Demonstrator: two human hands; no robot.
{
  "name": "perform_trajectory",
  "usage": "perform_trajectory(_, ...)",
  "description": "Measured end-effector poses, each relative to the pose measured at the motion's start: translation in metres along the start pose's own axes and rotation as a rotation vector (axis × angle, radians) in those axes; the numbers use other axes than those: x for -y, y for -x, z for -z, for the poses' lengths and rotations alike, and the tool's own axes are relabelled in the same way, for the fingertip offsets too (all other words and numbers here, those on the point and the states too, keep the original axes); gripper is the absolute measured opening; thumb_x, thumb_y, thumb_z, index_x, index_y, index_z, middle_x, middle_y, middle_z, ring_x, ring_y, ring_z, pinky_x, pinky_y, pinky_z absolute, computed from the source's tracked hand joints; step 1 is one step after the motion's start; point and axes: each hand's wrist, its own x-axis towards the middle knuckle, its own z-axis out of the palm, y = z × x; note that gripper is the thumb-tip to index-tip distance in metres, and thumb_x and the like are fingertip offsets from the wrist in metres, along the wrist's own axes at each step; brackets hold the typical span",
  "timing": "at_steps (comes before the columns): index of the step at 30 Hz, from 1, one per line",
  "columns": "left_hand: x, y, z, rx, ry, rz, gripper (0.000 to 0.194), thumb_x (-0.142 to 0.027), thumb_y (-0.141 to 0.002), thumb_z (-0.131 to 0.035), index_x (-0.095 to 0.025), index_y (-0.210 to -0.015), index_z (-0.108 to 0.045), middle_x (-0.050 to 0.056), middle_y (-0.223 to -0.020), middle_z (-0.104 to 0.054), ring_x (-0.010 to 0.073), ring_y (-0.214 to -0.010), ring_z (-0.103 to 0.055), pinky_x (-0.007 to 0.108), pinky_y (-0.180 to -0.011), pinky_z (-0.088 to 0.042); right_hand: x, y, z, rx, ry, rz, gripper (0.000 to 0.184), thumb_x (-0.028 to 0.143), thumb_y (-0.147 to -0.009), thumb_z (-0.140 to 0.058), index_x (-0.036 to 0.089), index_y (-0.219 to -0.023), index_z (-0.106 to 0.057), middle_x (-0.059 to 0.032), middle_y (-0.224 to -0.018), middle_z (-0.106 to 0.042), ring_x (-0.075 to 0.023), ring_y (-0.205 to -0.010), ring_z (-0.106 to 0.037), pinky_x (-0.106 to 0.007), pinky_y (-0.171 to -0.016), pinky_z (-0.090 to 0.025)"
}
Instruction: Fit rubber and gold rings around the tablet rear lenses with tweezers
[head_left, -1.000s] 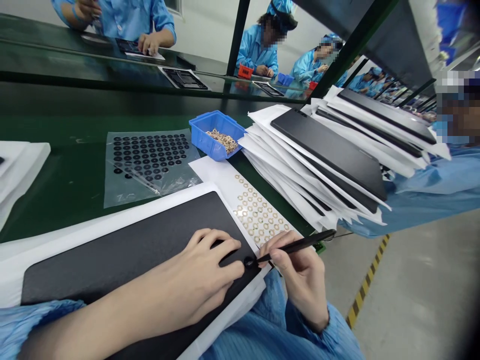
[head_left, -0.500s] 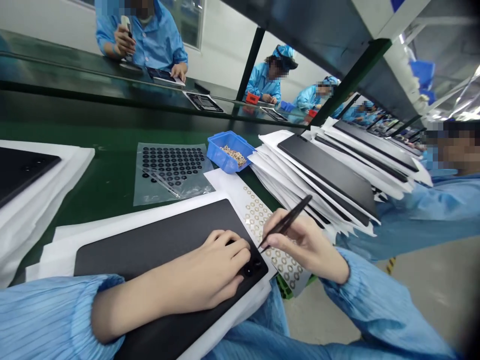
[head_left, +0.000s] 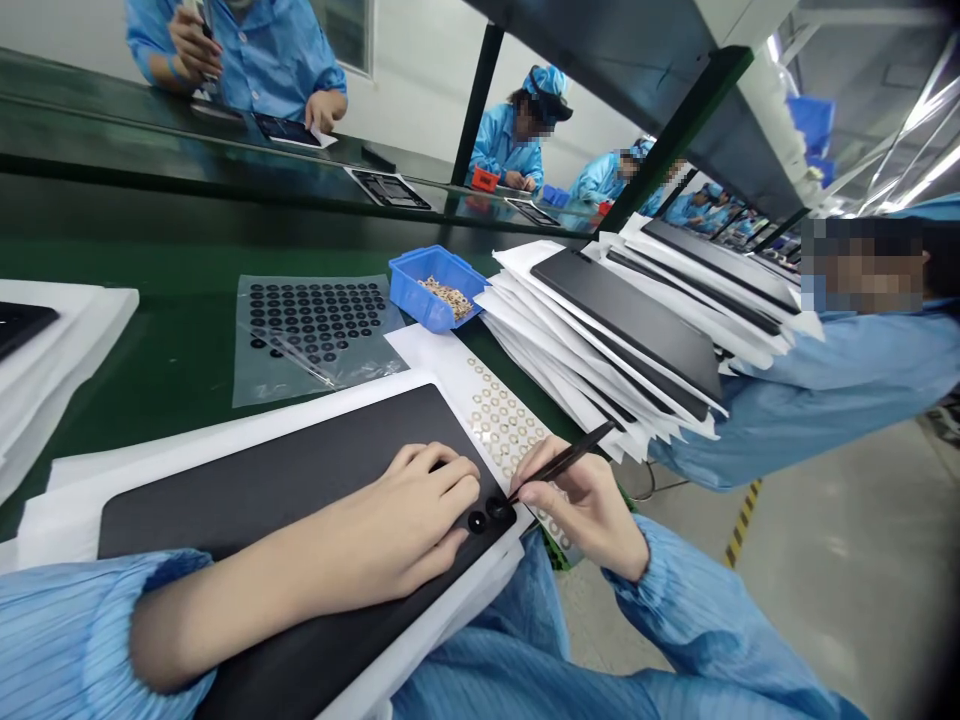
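Note:
A black tablet back cover [head_left: 300,480] lies on white foam in front of me. My left hand [head_left: 405,520] rests flat on its near corner, fingers stretched out beside the two round camera holes [head_left: 487,514]. My right hand [head_left: 581,505] pinches black tweezers [head_left: 562,462], whose tip touches the right camera hole. Under that hand lies a white sheet of small gold rings [head_left: 499,420].
A clear sheet of black round stickers [head_left: 315,320] and a blue bin of small parts [head_left: 436,285] sit on the green belt. A stack of black covers between white sheets [head_left: 622,330] lies to the right. A co-worker in blue [head_left: 847,370] sits at right; others work across the line.
My right hand brought the tweezers from the ring sheet back down to the camera hole. The view shifted slightly; my left hand stayed on the cover.

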Motion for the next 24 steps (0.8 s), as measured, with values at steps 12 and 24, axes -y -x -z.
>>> perform_trajectory(12, -0.004, -0.002, 0.002, -0.013, -0.153, -0.006, 0.004, -0.019, -0.089, -0.048, -0.016, -0.090, -0.050, 0.006, -0.102, -0.058, 0.0227, -0.095, -0.049, 0.038, -0.086, -0.041, 0.024, -0.147, -0.063, 0.149, -0.013, 0.177, 0.022, 0.035, -0.080, -0.067, 0.017, -0.072, -0.057, 0.0006, -0.060, -0.062, -0.0145, -0.055, -0.064, -0.025, -0.054, -0.050)
perform_trajectory(24, -0.001, -0.002, -0.001, -0.066, -0.267, -0.061, 0.011, -0.027, -0.088, -0.052, -0.016, -0.090, -0.051, 0.005, -0.100, -0.057, 0.0220, -0.091, -0.050, 0.036, -0.079, -0.042, 0.010, -0.214, -0.176, 0.367, 0.085, 0.268, 0.019, 0.030, -0.084, -0.063, 0.017, -0.072, -0.055, -0.0011, -0.066, -0.065, -0.0160, -0.064, -0.065, -0.026, -0.065, -0.049)
